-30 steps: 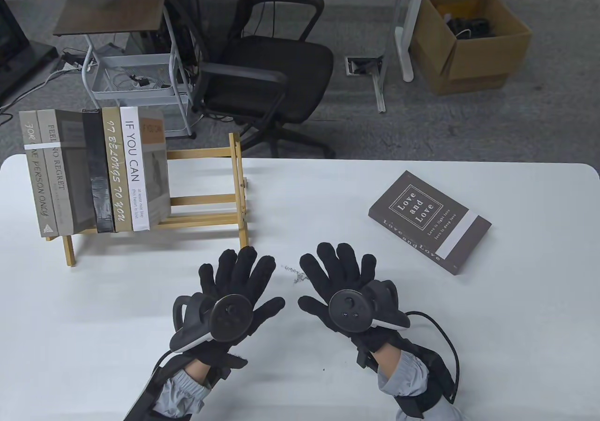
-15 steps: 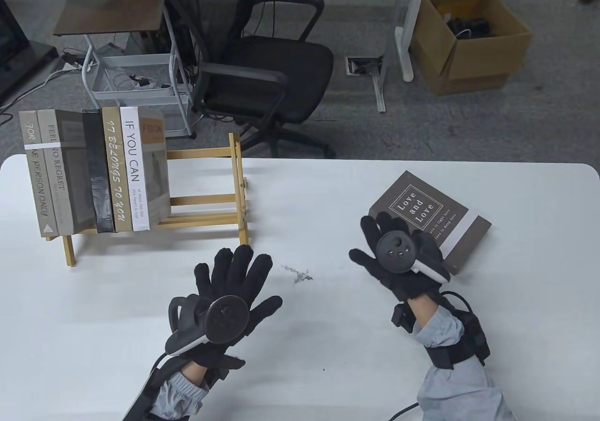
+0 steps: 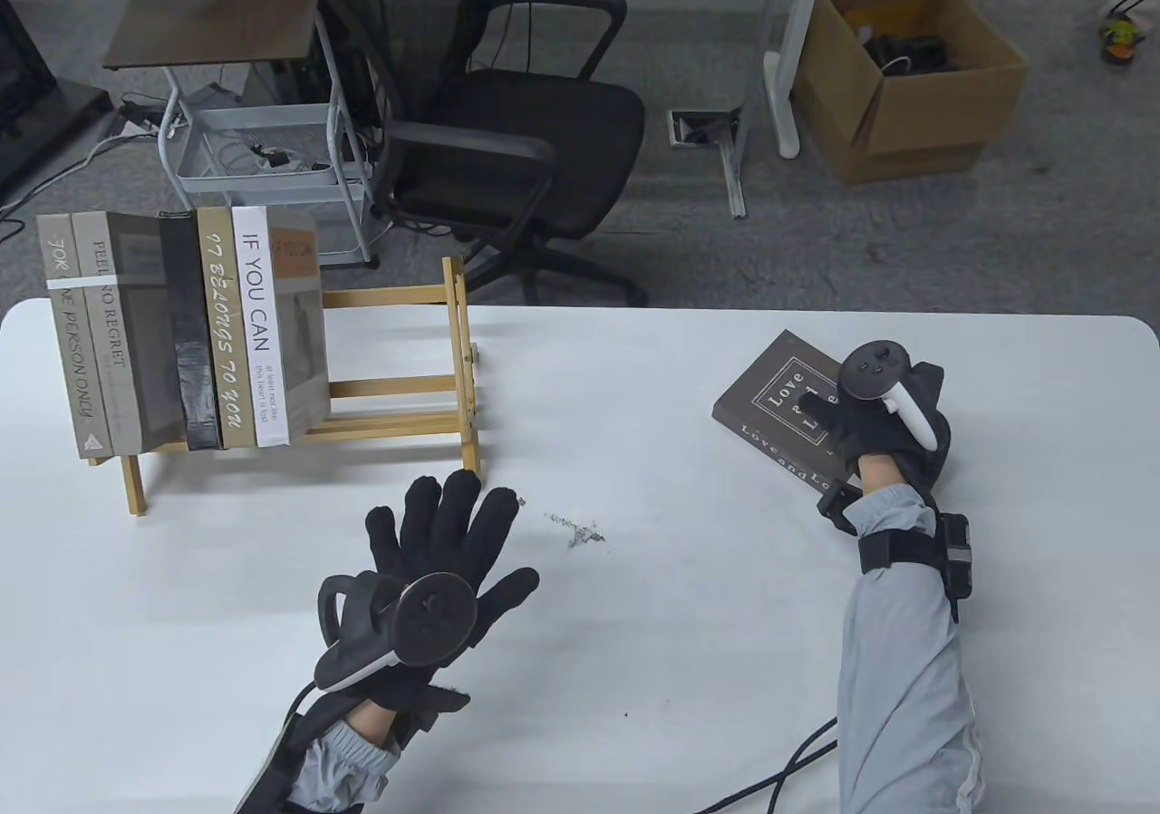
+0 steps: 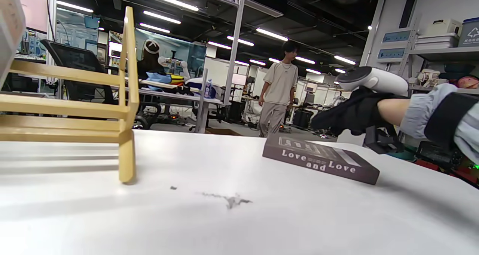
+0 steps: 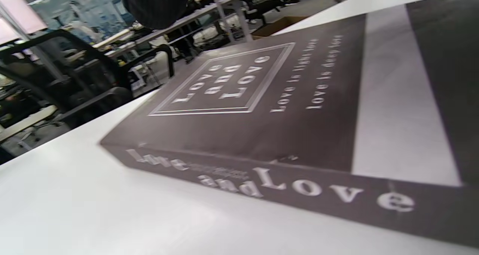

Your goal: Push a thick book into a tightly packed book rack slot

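The thick brown book "Love and Love" [image 3: 779,388] lies flat on the white table [image 3: 634,669] at the right. It also shows in the left wrist view [image 4: 322,161] and fills the right wrist view [image 5: 262,116]. My right hand [image 3: 865,420] is over the book's right half; in the left wrist view the hand [image 4: 348,113] hovers just above the cover, fingers stretched forward, gripping nothing. My left hand [image 3: 444,533] lies flat on the table with fingers spread, in front of the wooden rack [image 3: 390,386]. Several books [image 3: 181,334] stand packed in the rack's left part.
The rack's right part [image 4: 127,98] holds no books. A dark smudge [image 3: 575,533] marks the table between my hands. Beyond the table's far edge stand an office chair [image 3: 507,125], a wire cart [image 3: 263,152] and a cardboard box [image 3: 906,71].
My right hand has moved from the front middle of the table, right and forward, onto the space over the book. My left hand has drifted slightly left.
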Motion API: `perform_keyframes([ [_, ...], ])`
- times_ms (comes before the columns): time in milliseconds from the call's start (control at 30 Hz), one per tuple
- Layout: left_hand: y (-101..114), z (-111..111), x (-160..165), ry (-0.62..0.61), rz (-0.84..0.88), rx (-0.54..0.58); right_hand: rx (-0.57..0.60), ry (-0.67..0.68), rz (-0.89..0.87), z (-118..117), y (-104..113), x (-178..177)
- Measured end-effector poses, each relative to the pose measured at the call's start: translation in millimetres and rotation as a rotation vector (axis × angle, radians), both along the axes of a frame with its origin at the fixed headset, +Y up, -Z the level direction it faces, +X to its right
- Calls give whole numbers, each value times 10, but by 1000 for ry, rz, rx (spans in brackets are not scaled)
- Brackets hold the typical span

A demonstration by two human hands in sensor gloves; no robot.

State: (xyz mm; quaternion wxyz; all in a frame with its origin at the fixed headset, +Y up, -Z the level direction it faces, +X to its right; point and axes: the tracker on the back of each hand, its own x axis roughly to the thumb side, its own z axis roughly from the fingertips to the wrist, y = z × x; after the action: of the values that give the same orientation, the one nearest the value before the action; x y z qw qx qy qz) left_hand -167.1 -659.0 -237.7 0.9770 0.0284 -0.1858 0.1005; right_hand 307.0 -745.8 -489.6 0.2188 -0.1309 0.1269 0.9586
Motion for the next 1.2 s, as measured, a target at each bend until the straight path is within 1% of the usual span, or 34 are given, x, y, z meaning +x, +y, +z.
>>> perform_keyframes([
  [200,-45,-39,-10,19,-22,-13,-36,-120,-10,-157,-85,306],
  [400,-117,-113,-52,32,-20,-51,-44,-191,-57,-292,-191,459],
  [533,-152,-147,-72,48,-33,-62,-120,-210,-58,-392,-352,516],
  [600,-155,-155,-83,53,-34,-63,-169,-201,-115,-429,-462,543],
  [633,-152,-157,-89,57,-33,-63,-163,-198,-157,-439,-480,556],
  [667,-150,-159,-98,61,-32,-60,-112,-225,-182,-444,-499,563],
  [700,-147,-160,-104,64,-31,-58,-112,-220,-198,-458,-515,583],
  [733,-145,-161,-110,68,-32,-57,-140,-213,-219,-460,-527,610],
  [800,-144,-163,-114,72,-32,-55,-120,-226,-266,-465,-549,664],
  [867,-152,-168,-109,72,-36,-56,-134,-226,-277,-473,-561,688],
  [1033,-194,-200,-105,68,-51,-87,-127,-263,-248,-503,-562,709],
  [1200,-151,-186,-141,77,-32,-73,-107,-269,-179,-549,-530,655],
])
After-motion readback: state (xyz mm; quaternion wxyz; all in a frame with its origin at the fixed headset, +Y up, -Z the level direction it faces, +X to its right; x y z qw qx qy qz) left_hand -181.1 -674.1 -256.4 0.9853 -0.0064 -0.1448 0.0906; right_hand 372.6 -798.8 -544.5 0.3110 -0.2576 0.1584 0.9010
